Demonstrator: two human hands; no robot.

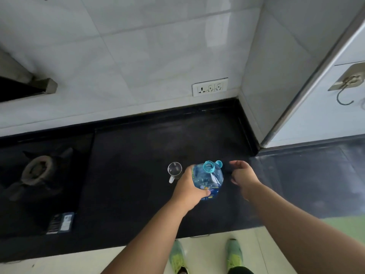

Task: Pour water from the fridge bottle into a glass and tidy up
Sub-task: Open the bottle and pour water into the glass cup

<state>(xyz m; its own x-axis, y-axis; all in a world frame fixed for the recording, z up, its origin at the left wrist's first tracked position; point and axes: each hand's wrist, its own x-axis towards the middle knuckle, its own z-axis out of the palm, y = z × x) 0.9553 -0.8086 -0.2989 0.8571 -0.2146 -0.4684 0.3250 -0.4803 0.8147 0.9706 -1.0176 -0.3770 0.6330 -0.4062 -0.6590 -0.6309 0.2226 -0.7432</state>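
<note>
A clear blue water bottle (209, 178) stands upright on the black counter (150, 155), its mouth uncapped. My left hand (187, 189) grips its body from the left side. A small blue cap (218, 163) lies on the counter just behind the bottle, to its right. An empty clear glass mug (174, 169) with a handle stands on the counter right beside the bottle, on its left. My right hand (244, 175) hovers to the right of the bottle with loosely curled fingers and holds nothing.
A gas burner (36, 171) and a small dark box (61, 222) sit at the left of the counter. A wall socket (210, 87) is on the tiled wall behind. A white fridge-like door (324, 99) with a hook stands at the right. My feet show below the counter edge.
</note>
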